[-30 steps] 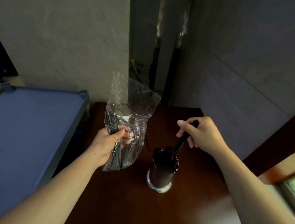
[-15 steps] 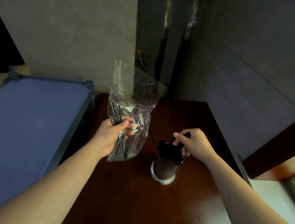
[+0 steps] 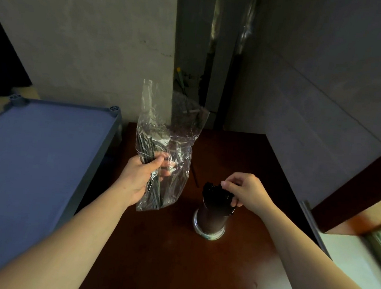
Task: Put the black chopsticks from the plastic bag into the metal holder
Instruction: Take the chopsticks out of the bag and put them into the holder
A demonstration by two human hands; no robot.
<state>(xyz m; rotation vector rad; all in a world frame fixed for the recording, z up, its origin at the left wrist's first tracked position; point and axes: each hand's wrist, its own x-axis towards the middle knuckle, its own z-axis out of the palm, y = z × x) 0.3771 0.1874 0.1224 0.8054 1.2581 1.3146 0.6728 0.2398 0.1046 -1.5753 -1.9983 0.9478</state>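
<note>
Holder point(image 3: 212, 217) stands upright on the surface point(image 3: 175, 258), directly under the right hand point(image 3: 247, 193); black chopstick tops point(image 3: 213, 190) stick out of its mouth. Right hand: fingers curled over those tops, thumb and forefinger tips pinched at the rim; whether they grip a stick or only press it down cannot be told, as the tops are dark and clumped. Left hand point(image 3: 140, 177) is up and to the left of the holder, fingers wrapped round the mid part of the bag point(image 3: 161, 153), pinching the bundle of chopsticks point(image 3: 148, 154) through the film. Bag is held clear of the surface, open mouth up and away from the person. Key relation: bundle long axis runs approx. vertical, leaning slightly, roughly parallel to the holder axis, so no re-orienting is needed, only a lift out and a short sideways carry. Stick ends at the bag mouth lie up and to the left of the right hand, which is the free one and nearer to the holder. Judgement: next reach is right hand to bag mouth, left hand steadying. One stray thin stick point(image 3: 194, 172) lies on the surface between the hands.
</note>
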